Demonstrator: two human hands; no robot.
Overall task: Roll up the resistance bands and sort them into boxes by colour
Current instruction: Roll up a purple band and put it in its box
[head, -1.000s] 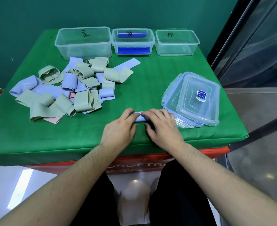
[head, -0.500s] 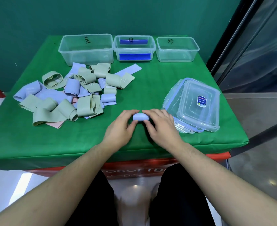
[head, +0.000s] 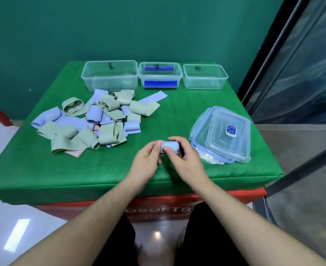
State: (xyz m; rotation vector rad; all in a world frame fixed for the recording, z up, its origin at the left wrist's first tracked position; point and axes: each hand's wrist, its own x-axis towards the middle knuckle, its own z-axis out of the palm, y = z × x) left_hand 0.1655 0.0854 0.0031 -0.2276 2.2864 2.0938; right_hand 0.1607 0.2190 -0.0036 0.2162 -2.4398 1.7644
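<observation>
The blue band (head: 169,147), flat under both hands a second ago, is now a tight roll lifted just off the green table (head: 177,116), pinched between the left hand (head: 148,160) and right hand (head: 185,160), so it looks ready for a box, probably the left box (head: 110,76) beyond the pile (head: 93,121).

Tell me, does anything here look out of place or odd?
Only slightly: the stack of lids sits crooked, edges not aligned. The loose bands are jumbled, as expected before sorting. Nothing looks damaged.
</observation>
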